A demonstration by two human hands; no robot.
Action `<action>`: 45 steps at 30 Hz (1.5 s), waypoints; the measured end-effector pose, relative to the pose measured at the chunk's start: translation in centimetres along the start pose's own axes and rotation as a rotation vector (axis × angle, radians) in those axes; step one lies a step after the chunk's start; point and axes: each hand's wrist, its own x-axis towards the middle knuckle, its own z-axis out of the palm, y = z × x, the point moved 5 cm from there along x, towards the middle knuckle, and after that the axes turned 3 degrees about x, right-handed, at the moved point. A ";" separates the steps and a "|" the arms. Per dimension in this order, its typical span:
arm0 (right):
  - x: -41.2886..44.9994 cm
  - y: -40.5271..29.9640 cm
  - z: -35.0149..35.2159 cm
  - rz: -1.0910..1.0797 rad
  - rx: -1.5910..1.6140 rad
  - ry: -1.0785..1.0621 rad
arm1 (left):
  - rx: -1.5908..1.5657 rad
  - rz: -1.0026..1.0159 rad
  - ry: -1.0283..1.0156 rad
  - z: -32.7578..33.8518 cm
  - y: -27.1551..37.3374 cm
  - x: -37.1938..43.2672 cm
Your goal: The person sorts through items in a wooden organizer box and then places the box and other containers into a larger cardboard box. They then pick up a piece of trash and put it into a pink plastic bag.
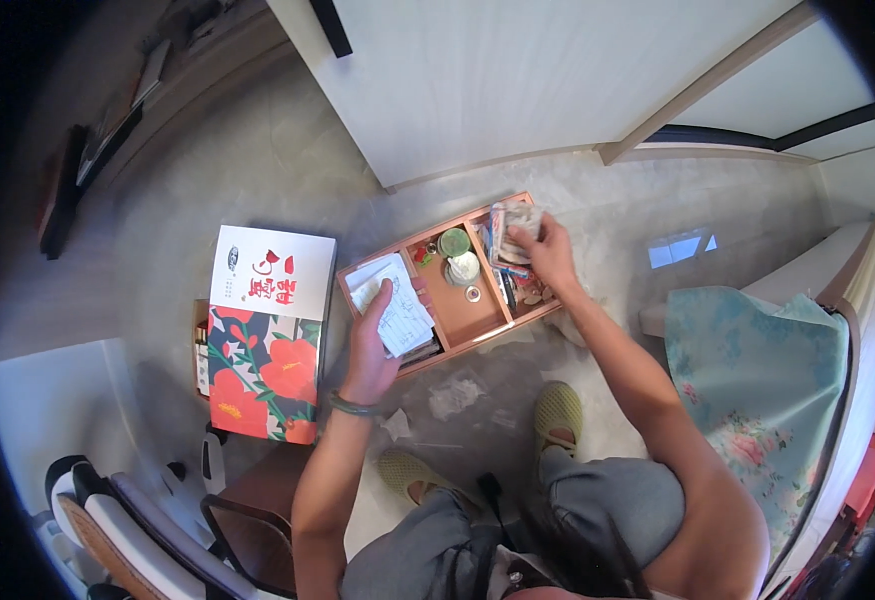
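Note:
My left hand (374,345) grips a stack of papers (405,315) bearing handwriting, above the left compartment of a shallow divided box (471,334). At the right compartment, my right hand (550,251) holds a small bundle (516,232) with a blue and red edge; what it is made of is hard to tell. In the middle compartment sit a green round container (453,242), a white-topped round jar (462,268) and a small round clear item (472,294). Mixed small items (531,291) lie in the right compartment, partly hidden by my right hand.
A large floral gift box (269,367) with printed writing lies left of the divided box. Clear plastic scraps (456,397) and a white paper piece (397,425) lie on the floor before my feet. A white cabinet panel (482,90) stands beyond; floral cloth (760,405) hangs at right.

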 end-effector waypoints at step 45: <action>-13.3 -12.1 6.9 0.311 0.507 -0.790 | -0.822 0.081 -0.557 1.1 -2.3 -3.1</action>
